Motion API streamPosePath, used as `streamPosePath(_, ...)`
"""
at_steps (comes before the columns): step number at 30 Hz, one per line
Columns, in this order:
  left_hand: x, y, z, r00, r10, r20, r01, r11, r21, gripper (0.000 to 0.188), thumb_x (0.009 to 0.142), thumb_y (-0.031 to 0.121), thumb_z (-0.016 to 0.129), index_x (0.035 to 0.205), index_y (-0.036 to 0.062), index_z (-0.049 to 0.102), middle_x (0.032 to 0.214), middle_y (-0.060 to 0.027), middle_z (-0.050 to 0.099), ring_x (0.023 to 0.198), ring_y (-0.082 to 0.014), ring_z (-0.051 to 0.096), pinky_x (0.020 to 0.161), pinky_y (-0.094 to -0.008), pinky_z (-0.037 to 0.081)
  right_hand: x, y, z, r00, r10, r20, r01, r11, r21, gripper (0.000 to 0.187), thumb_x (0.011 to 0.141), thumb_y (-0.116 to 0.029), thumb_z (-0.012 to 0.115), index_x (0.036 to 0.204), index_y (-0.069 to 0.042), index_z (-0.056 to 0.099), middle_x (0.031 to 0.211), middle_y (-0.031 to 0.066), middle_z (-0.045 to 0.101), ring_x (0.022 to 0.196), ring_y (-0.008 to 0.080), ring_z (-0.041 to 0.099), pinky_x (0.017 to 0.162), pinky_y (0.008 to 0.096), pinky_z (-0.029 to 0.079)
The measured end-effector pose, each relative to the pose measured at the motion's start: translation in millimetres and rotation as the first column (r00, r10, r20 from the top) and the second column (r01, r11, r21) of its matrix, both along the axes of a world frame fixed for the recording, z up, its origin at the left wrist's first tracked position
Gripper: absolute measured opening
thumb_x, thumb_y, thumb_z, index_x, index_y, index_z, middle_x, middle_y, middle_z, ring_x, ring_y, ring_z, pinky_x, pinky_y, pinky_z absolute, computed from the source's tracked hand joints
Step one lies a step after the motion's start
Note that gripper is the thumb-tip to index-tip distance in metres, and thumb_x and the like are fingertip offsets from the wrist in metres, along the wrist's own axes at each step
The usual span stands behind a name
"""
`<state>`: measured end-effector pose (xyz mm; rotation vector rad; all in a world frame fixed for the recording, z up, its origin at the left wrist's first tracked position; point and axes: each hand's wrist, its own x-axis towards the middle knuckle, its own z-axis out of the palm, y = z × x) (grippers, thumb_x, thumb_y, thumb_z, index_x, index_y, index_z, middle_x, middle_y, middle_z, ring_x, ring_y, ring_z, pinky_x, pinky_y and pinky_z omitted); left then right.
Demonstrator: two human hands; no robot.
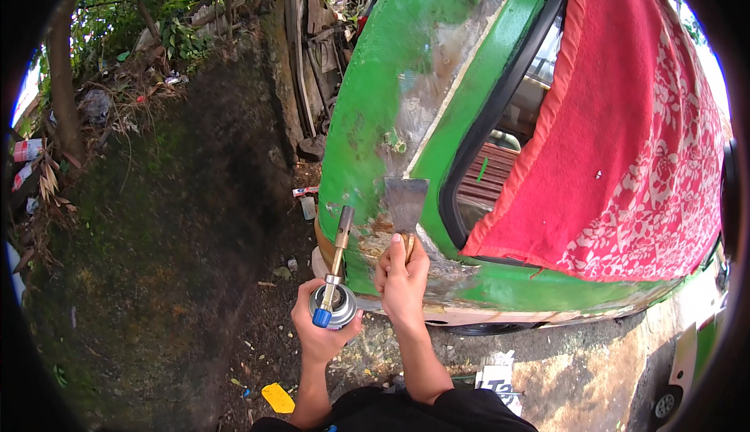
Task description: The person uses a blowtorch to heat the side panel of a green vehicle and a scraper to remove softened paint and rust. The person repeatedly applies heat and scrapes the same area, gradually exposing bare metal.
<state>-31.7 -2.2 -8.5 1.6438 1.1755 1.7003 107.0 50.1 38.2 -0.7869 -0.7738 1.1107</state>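
Observation:
My left hand (316, 334) is wrapped round the canister of a gas blowtorch (333, 305). Its brass and dark metal nozzle points up and away, close to the van's corner, and a blue knob faces me; I cannot make out a flame. In my right hand (403, 280) is a scraper (406, 201), gripped by its wooden handle. The wide grey blade lies against or just over the green van body (359, 143). Above the blade runs a strip of scraped, bare grey and brown metal (433, 80) with a pale seam along its right edge.
A red cloth with a white flower pattern (617, 143) hangs over the van's window (500, 162). To the left rises a dark mossy bank (148, 252). Near my feet lie a yellow scrap (278, 398) and a white printed sheet (497, 377). Another green vehicle (691, 362) stands at lower right.

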Motion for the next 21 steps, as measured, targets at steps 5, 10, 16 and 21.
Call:
streamPosePath(5, -1, -8, 0, 0.999, 0.026, 0.026, -0.025, 0.999, -0.028, 0.065, 0.064, 0.011, 0.09, 0.116, 0.0018, 0.052, 0.088, -0.0062, 0.069, 0.08, -0.0128, 0.068, 0.075, -0.0296, 0.056, -4, 9, 6, 1.0, -0.02, -0.014, 0.02, 0.999, 0.043, 0.029, 0.109, -0.025, 0.049, 0.087, -0.009, 0.039, 0.064, -0.002, 0.039, 0.043, 0.0055, 0.032, 0.036, 0.0249, 0.023)
streamPosePath(10, -11, -20, -5, 0.999, 0.051, 0.004, -0.051, 0.998, -0.025, 0.065, 0.064, 0.012, 0.09, 0.115, 0.0014, 0.052, 0.088, -0.0064, 0.069, 0.08, -0.0137, 0.068, 0.075, -0.0298, 0.056, 4, 7, 16, 1.0, -0.004, 0.004, 0.003, 0.996, 0.086, 0.027, 0.109, -0.024, 0.05, 0.09, -0.007, 0.041, 0.063, -0.0025, 0.042, 0.043, 0.0051, 0.037, 0.036, 0.0245, 0.028)
streamPosePath(16, -9, -27, -6, 0.999, 0.037, 0.032, -0.035, 0.996, -0.079, 0.062, 0.068, 0.013, 0.089, 0.116, 0.0022, 0.052, 0.091, -0.0037, 0.067, 0.082, -0.0108, 0.067, 0.076, -0.0284, 0.054, 20, -35, -51, 0.958, 0.089, 0.272, -0.059, 0.992, -0.115, 0.026, 0.106, -0.023, 0.056, 0.09, -0.003, 0.049, 0.065, 0.0033, 0.052, 0.049, 0.0105, 0.048, 0.043, 0.0287, 0.039)
streamPosePath(21, -9, -28, -14, 0.999, 0.014, 0.045, -0.011, 0.998, -0.063, 0.064, 0.066, 0.01, 0.09, 0.118, 0.0015, 0.053, 0.088, -0.006, 0.071, 0.08, -0.0125, 0.069, 0.074, -0.0287, 0.056, 63, -79, -141, 0.318, 0.306, 0.897, -0.021, 0.948, -0.316, 0.027, 0.093, -0.025, 0.068, 0.094, 0.001, 0.061, 0.079, 0.0205, 0.069, 0.078, 0.0411, 0.07, 0.072, 0.0481, 0.056)
